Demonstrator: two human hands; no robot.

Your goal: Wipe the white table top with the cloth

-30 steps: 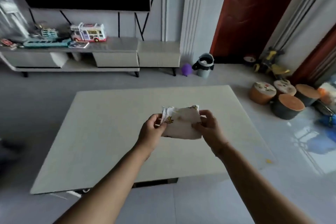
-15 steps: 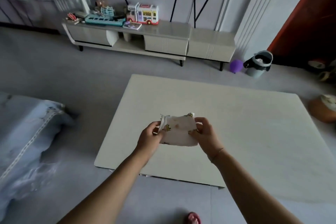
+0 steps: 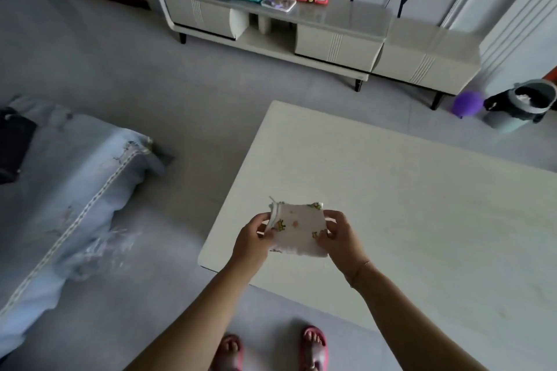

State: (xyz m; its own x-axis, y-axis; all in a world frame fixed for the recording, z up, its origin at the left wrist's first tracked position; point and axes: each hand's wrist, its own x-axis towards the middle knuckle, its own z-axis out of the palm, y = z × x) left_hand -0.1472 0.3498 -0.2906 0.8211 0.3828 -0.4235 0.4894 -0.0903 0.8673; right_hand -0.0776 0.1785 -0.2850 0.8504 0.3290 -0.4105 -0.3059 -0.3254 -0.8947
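Grey floor tiles run out to a low cabinet (image 3: 331,36) crowded with toys, and nearer stands the white table (image 3: 422,220), its top pale and smooth. Over its near left corner the cloth (image 3: 297,230) is held up between both hands, folded into a small thick square with little printed figures on it. It seems to hang clear of the top, though the view from above does not settle that. It looks light, soft and limp (a thin cotton sort, I would judge). It should neither slip nor break, but it will likely flop open if held by one corner only. A flat palm pressed on the folded pad would probably serve best for wiping. The left hand (image 3: 251,238) pinches the cloth's left edge, fingers curled in against it. The right hand (image 3: 340,238) pinches the right edge likewise, fingertips bent onto the fabric.
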